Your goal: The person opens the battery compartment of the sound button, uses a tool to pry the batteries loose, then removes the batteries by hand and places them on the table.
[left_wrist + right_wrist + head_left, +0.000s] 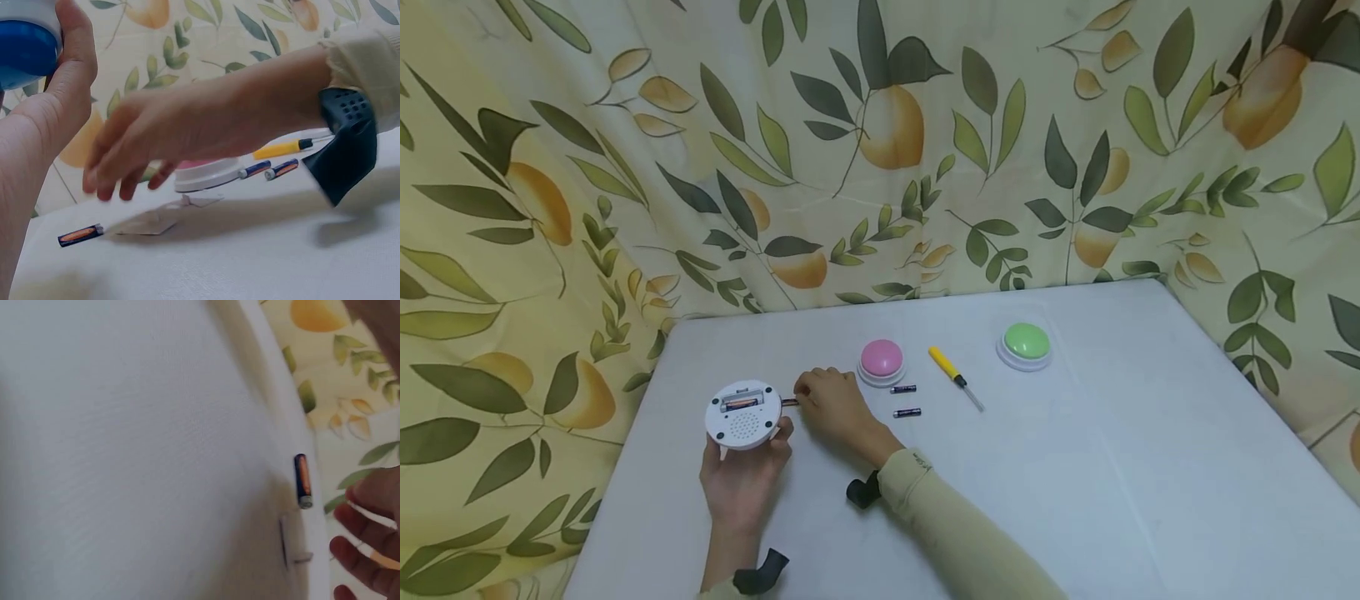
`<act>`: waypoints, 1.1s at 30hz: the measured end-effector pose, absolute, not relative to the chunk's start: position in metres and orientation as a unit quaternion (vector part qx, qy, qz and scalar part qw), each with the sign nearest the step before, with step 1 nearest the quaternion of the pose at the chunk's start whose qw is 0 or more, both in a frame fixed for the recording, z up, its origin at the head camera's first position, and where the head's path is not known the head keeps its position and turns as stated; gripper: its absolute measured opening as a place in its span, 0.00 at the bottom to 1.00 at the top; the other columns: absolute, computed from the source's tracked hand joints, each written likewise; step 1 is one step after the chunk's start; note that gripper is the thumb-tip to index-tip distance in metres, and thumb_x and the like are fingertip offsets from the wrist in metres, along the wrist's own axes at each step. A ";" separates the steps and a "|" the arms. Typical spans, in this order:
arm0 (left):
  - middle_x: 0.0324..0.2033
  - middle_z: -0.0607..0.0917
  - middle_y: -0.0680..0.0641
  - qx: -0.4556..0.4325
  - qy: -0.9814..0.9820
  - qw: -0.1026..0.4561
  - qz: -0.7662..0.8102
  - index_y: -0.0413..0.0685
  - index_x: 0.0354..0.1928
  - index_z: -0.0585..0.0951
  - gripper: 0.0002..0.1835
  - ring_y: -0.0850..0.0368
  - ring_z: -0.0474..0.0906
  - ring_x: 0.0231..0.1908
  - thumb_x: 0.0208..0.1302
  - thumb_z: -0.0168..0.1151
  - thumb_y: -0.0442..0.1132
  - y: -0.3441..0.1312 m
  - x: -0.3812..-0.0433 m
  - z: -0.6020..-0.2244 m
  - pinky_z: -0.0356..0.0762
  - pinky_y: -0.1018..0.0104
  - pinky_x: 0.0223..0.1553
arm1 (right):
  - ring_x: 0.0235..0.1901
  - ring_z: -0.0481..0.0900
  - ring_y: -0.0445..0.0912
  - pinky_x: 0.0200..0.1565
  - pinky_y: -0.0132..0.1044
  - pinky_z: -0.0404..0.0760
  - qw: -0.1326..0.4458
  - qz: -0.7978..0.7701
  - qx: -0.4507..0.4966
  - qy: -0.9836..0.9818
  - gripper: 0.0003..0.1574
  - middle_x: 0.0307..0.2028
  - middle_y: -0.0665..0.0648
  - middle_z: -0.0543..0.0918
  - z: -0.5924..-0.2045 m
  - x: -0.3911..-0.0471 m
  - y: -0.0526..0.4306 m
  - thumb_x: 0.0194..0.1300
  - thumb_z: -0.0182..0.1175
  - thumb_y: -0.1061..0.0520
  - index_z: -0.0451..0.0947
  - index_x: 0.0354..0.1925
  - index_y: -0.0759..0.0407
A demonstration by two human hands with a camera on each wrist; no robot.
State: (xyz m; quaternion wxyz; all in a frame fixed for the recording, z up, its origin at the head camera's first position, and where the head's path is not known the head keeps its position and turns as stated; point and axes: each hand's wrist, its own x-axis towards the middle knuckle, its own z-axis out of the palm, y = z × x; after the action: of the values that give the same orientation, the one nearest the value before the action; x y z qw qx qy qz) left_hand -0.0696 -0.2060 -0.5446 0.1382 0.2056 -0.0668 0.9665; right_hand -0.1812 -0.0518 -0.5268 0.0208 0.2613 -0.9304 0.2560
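Currently left hand (743, 479) holds upturned device (743, 416); right hand (835, 408) near battery (80, 235).

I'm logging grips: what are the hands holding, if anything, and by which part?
The left hand holds the blue-domed device by its sides, dome down; the right hand holds nothing.

A battery (742, 405) lies in the device (745, 427), left of the loose batteries (907, 412) and screwdriver (958, 380).

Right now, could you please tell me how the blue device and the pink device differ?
The blue device is held by the left hand; the pink device rests on the table. In the head view, the blue device shows its underside, the pink device its dome. Both are round.
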 end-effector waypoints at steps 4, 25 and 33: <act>0.73 0.65 0.37 0.199 -0.057 0.138 0.969 0.61 0.78 0.61 0.30 0.34 0.66 0.66 0.79 0.51 0.50 -0.204 -0.069 -0.544 0.74 0.52 0.64 | 0.47 0.83 0.45 0.53 0.42 0.77 0.024 0.326 0.274 -0.904 0.11 0.47 0.48 0.89 -0.516 -0.175 -0.039 0.78 0.58 0.53 0.85 0.52 0.49; 0.74 0.66 0.41 0.161 -0.018 0.133 0.978 0.66 0.78 0.61 0.29 0.38 0.68 0.65 0.80 0.42 0.58 -0.201 -0.069 -0.546 0.75 0.55 0.62 | 0.49 0.82 0.41 0.57 0.39 0.83 0.059 0.544 0.325 -0.771 0.12 0.47 0.51 0.88 -0.463 -0.154 -0.010 0.78 0.55 0.61 0.84 0.52 0.55; 0.75 0.64 0.41 0.153 -0.031 0.141 0.978 0.67 0.79 0.60 0.29 0.37 0.67 0.67 0.80 0.40 0.59 -0.201 -0.071 -0.551 0.74 0.55 0.63 | 0.48 0.82 0.39 0.55 0.38 0.83 0.063 0.521 0.364 -0.770 0.10 0.48 0.48 0.87 -0.449 -0.151 -0.006 0.77 0.58 0.61 0.84 0.50 0.52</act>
State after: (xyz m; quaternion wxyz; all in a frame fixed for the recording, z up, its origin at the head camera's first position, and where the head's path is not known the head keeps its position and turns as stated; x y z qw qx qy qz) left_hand -0.0708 -0.2015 -0.5509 0.1410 0.1527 -0.0312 0.9777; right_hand -0.1515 -0.0064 -0.4486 0.0630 0.3642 -0.7695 0.5208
